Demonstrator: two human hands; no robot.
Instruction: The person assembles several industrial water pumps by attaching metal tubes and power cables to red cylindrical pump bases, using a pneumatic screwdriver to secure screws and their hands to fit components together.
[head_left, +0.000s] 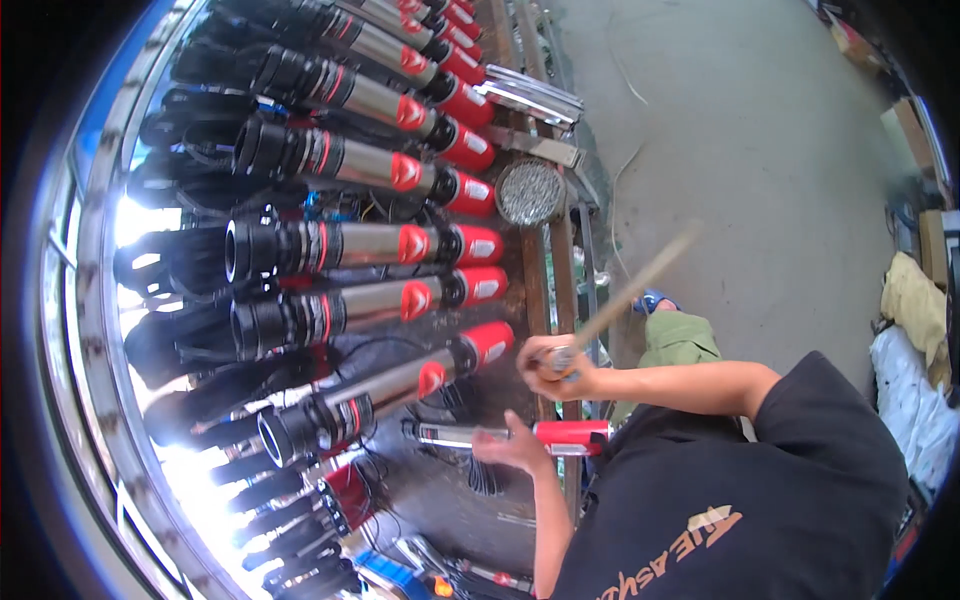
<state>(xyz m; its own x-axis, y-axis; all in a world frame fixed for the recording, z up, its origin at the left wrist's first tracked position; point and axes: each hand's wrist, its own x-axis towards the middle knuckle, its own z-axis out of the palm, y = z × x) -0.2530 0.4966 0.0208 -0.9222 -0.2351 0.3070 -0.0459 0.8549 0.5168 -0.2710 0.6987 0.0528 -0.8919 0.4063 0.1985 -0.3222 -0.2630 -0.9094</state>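
Observation:
My right hand is closed round the end of a stick-like tool with a long pale wooden shaft. Metal shows at the grip, and the shaft slants up and to the right, its far end blurred. Below it, my left hand is slightly blurred, fingers stretched out, over a slim pump with a silver tube and red end. Whether it touches the tube I cannot tell. Just beyond my hands lies a larger steel pump with a black head and red end cap.
Several similar pumps lie side by side along the bench. A round tub of small metal parts stands at the bench edge, near silver metal bars. Black cables and a blue box are at the lower left. White bags lie at the right.

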